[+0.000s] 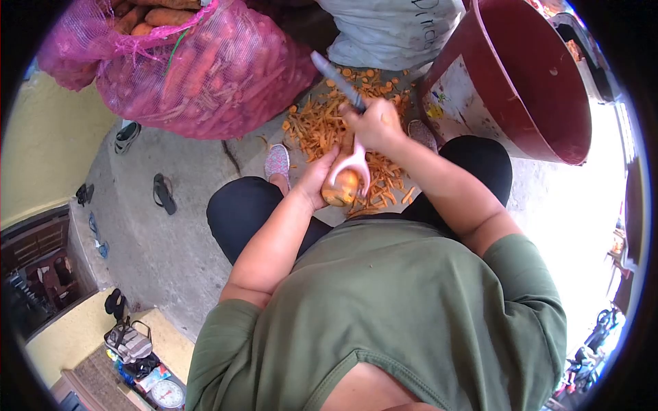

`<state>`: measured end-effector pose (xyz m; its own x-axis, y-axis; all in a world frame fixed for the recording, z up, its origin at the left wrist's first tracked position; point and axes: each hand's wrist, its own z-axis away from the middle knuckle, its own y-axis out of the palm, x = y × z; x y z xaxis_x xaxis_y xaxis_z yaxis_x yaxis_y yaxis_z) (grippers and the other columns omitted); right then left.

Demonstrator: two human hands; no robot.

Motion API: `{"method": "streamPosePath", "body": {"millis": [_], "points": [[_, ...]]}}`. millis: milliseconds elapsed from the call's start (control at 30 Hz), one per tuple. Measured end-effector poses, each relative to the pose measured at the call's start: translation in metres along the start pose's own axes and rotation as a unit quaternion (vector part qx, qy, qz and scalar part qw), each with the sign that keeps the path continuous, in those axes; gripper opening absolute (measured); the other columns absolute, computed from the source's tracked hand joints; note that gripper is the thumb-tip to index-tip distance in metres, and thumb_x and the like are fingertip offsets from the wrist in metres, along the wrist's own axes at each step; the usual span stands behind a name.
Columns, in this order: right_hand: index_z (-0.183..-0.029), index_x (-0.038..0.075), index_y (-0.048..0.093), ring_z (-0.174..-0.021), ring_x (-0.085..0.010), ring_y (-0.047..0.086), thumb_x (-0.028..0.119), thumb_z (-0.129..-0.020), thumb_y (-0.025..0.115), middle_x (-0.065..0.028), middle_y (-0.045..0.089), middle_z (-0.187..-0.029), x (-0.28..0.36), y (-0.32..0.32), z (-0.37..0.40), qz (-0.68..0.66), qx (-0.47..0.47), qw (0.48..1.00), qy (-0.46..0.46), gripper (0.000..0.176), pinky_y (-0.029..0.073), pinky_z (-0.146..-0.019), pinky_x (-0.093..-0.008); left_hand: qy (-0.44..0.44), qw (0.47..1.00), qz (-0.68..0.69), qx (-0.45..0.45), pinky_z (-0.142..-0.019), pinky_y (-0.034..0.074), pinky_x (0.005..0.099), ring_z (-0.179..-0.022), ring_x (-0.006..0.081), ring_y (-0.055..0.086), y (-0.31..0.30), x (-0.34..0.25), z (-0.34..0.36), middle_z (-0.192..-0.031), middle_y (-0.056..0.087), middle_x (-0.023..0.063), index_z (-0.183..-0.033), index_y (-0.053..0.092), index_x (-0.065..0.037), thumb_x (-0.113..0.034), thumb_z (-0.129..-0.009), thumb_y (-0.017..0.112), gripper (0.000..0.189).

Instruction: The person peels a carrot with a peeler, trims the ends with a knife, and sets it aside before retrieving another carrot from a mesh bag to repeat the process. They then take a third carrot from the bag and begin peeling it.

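- Left hand (317, 179): I read it at centre frame, cupped round a carrot (343, 188), with the fingers curled behind the carrot and the thumb on its near side.
- Carrot: centre frame, above the lap and between the knees, stub end facing me.
- Right hand (375, 123): just above the carrot, closed in a fist on a peeler (356, 161). The peeler is pale pink and its head lies against the carrot's top.
- Grey tool (336, 79): juts from the same fist toward the upper left. I cannot tell whether it is a blade or a handle.
- Peelings (312, 127): orange heap on the concrete floor, beyond both hands.
- Mesh sack (205, 75): pink, upper left, packed with carrots.
- White sack (391, 27): top centre, just beside the mesh sack.
- Tub (541, 96): dark red, upper right, tilted.
- Sandal (163, 193): left of centre, on the floor.
- Dial scale (168, 394): bottom left.
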<state>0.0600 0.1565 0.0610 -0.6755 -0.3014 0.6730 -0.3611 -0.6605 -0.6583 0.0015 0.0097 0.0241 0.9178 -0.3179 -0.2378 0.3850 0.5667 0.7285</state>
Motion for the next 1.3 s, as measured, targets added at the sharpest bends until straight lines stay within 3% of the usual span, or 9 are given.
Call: {"method": "streamPosePath", "body": {"millis": [133,267,400,600,733,867,1000,1100,1300], "points": [[-0.080,0.002,0.062,-0.076,-0.0290,0.060,0.047,-0.074,0.051,-0.0181,0.060,-0.079,-0.055,-0.026,-0.072,0.111,-0.172,0.972,0.116,0.047,0.046,-0.068,-0.0365,-0.038,0.998,-0.040,0.039,-0.064,0.050,0.0383,-0.072,0.0287,0.059,-0.010,0.005,0.004,-0.083,0.057,0.0158,-0.107,0.045,-0.003,-0.044,-0.085,0.035,0.047],[-0.075,-0.001,0.061,-0.074,-0.0290,0.060,0.049,-0.074,0.050,-0.0207,0.060,-0.075,-0.053,-0.021,-0.064,0.059,-0.150,0.983,0.085,0.052,0.047,-0.066,-0.0369,-0.011,0.999,-0.017,0.050,-0.065,0.050,0.0389,-0.074,0.0283,0.059,-0.010,-0.001,0.003,-0.086,0.057,0.0158,-0.108,0.044,-0.003,-0.040,-0.086,0.035,0.045],[-0.076,0.006,0.062,-0.069,-0.0283,0.060,0.043,-0.071,0.055,-0.0173,0.059,-0.068,0.001,0.002,0.012,0.000,0.025,1.000,-0.020,0.039,0.046,-0.065,-0.0366,0.002,0.998,-0.034,-0.046,-0.067,0.049,0.0388,-0.075,0.0262,0.059,-0.012,0.001,-0.004,-0.091,0.056,0.0147,-0.110,0.043,-0.002,-0.038,-0.087,0.033,0.043],[-0.078,0.002,0.062,-0.077,-0.0283,0.060,0.050,-0.072,0.052,-0.0174,0.061,-0.078,-0.071,-0.031,-0.074,0.079,-0.160,0.979,0.098,0.049,0.047,-0.068,-0.0361,-0.011,0.999,-0.049,0.022,-0.067,0.050,0.0379,-0.076,0.0252,0.059,-0.014,0.003,0.003,-0.093,0.056,0.0131,-0.110,0.043,-0.003,-0.038,-0.086,0.038,0.043],[-0.081,0.003,0.062,-0.075,-0.0298,0.060,0.050,-0.072,0.052,-0.0181,0.060,-0.073,-0.033,-0.022,-0.042,0.020,-0.088,0.991,0.100,0.049,0.046,-0.068,-0.0384,-0.005,0.998,-0.065,-0.008,-0.068,0.049,0.0370,-0.076,0.0246,0.059,-0.008,0.000,0.005,-0.094,0.056,0.0127,-0.107,0.045,-0.004,-0.040,-0.085,0.039,0.043],[-0.079,0.003,0.062,-0.069,-0.0301,0.060,0.045,-0.070,0.056,-0.0190,0.059,-0.068,0.000,0.003,0.015,0.026,0.020,0.997,-0.066,0.043,0.046,-0.066,-0.0378,-0.012,0.996,-0.086,-0.024,-0.067,0.049,0.0367,-0.073,0.0244,0.059,-0.016,-0.001,-0.001,-0.092,0.057,0.0111,-0.105,0.047,-0.004,-0.039,-0.086,0.038,0.041],[-0.080,0.003,0.062,-0.078,-0.0274,0.059,0.048,-0.070,0.055,-0.0167,0.061,-0.081,-0.034,-0.021,-0.046,0.080,-0.030,0.990,0.111,0.047,0.046,-0.070,-0.0349,-0.015,0.995,-0.097,-0.002,-0.063,0.050,0.0367,-0.070,0.0250,0.059,-0.005,0.000,0.007,-0.085,0.058,0.0121,-0.104,0.048,-0.002,-0.036,-0.086,0.038,0.039],[-0.081,-0.002,0.061,-0.085,-0.0312,0.057,0.047,-0.072,0.052,-0.0216,0.058,-0.086,-0.077,-0.036,-0.081,0.100,-0.153,0.976,0.119,0.051,0.044,-0.074,-0.0361,-0.015,0.993,-0.117,0.019,-0.062,0.050,0.0362,-0.068,0.0257,0.059,-0.007,-0.002,0.008,-0.084,0.058,0.0134,-0.104,0.047,-0.001,-0.037,-0.086,0.039,0.041],[-0.081,-0.008,0.059,-0.086,-0.0335,0.056,0.050,-0.071,0.051,-0.0251,0.057,-0.086,-0.073,-0.028,-0.074,0.065,-0.114,0.981,0.141,0.059,0.043,-0.076,-0.0358,-0.014,0.996,-0.081,0.027,-0.062,0.050,0.0353,-0.068,0.0266,0.059,-0.011,-0.004,0.010,-0.085,0.057,0.0134,-0.105,0.047,-0.003,-0.041,-0.084,0.040,0.043]]}}
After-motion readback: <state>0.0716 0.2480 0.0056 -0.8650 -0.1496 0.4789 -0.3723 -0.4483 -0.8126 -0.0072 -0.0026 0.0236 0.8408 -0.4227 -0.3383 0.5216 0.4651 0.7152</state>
